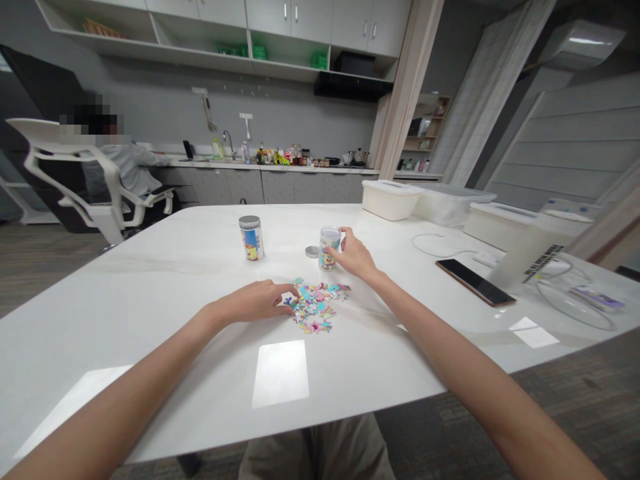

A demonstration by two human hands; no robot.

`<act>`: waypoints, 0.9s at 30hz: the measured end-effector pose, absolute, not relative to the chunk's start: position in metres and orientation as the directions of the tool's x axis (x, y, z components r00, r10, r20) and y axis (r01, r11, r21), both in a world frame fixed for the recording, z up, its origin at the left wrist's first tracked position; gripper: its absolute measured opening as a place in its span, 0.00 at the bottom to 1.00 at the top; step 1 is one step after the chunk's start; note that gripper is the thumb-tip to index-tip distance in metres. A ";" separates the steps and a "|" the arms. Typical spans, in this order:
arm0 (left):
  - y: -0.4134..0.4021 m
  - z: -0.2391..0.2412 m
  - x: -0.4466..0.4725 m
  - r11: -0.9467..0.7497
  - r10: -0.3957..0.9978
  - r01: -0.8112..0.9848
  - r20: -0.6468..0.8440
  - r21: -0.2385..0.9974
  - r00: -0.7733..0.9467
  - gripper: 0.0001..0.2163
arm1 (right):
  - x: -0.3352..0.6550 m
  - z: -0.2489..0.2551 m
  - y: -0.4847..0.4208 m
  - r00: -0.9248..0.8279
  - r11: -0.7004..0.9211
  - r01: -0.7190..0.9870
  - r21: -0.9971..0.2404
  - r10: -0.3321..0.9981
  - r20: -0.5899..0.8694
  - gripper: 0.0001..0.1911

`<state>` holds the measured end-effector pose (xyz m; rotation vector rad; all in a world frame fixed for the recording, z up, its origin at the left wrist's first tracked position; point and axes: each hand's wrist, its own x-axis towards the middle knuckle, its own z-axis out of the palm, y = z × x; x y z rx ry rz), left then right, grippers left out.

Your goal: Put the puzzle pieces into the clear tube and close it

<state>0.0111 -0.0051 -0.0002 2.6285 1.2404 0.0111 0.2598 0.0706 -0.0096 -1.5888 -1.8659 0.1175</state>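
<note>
A loose pile of colourful jigsaw puzzle pieces (315,303) lies on the white table (200,380). My left hand (260,300) is at the pile's left edge, thumb and index finger apart around a few pieces; whether it touches them I cannot tell. Behind the pile stands an upright clear jar (328,257) with a printed cartoon label and no lid on it. My right hand (354,255) grips this jar from the right. Beside the jar, a round silver lid (313,252) rests on the table. A similar jar (251,240) with its silver lid on stands further left.
A phone (475,283), a white cable (440,252) and a pale upright container (530,250) are on the right. Lidded storage boxes (390,201) line the table's far right. Another person (125,167) sits in a white chair (107,175) at far left.
</note>
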 end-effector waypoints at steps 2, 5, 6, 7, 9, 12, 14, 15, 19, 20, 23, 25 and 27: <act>-0.005 -0.001 0.011 -0.628 0.748 0.745 -0.087 0.226 0.658 0.16 | 0.260 -0.010 0.071 -0.032 0.253 0.844 -0.473 0.904 0.426 0.28; -0.004 -0.004 0.010 -0.646 0.736 0.729 -0.069 0.226 0.674 0.13 | 0.260 -0.010 0.071 -0.041 0.258 0.841 -0.476 0.907 0.419 0.28; -0.003 -0.005 0.009 -0.646 0.737 0.729 -0.062 0.228 0.673 0.13 | 0.260 -0.010 0.071 -0.042 0.258 0.838 -0.481 0.909 0.415 0.28; -0.003 -0.006 0.009 -0.641 0.741 0.730 -0.058 0.235 0.669 0.13 | 0.260 -0.011 0.071 -0.042 0.258 0.834 -0.488 0.911 0.410 0.28; -0.003 -0.006 0.008 -0.630 0.746 0.731 -0.056 0.261 0.663 0.13 | 0.261 -0.013 0.073 -0.043 0.270 0.821 -0.503 0.908 0.418 0.28; -0.002 -0.006 0.008 -0.622 0.752 0.721 -0.021 0.306 0.659 0.11 | 0.262 -0.016 0.078 -0.068 0.368 0.777 -0.510 0.856 0.512 0.27; -0.001 -0.006 0.009 -0.628 0.763 0.708 0.076 0.323 0.642 0.10 | 0.262 -0.018 0.080 -0.135 0.485 0.717 -0.500 0.801 0.583 0.27; 0.001 -0.007 0.008 -0.634 0.768 0.701 0.158 0.327 0.621 0.11 | 0.262 -0.018 0.080 -0.189 0.548 0.680 -0.488 0.773 0.605 0.27; 0.005 -0.008 0.008 -0.670 0.704 0.675 0.553 0.308 0.446 0.15 | 0.257 -0.015 0.071 -0.436 0.749 0.549 -0.372 0.636 0.637 0.26; 0.006 -0.008 0.007 -0.677 0.671 0.672 0.625 0.299 0.398 0.16 | 0.255 -0.014 0.068 -0.486 0.785 0.523 -0.332 0.595 0.641 0.25; 0.004 -0.006 0.007 -0.685 0.590 0.674 0.754 0.277 0.290 0.16 | 0.247 -0.011 0.057 -0.605 0.870 0.434 -0.234 0.474 0.640 0.23; 0.002 -0.005 0.008 -0.690 0.554 0.678 0.788 0.254 0.268 0.17 | 0.242 -0.008 0.051 -0.651 0.902 0.382 -0.199 0.416 0.635 0.22; 0.001 -0.004 0.008 -0.703 0.532 0.676 0.794 0.220 0.294 0.16 | 0.237 -0.006 0.045 -0.675 0.919 0.346 -0.192 0.385 0.630 0.22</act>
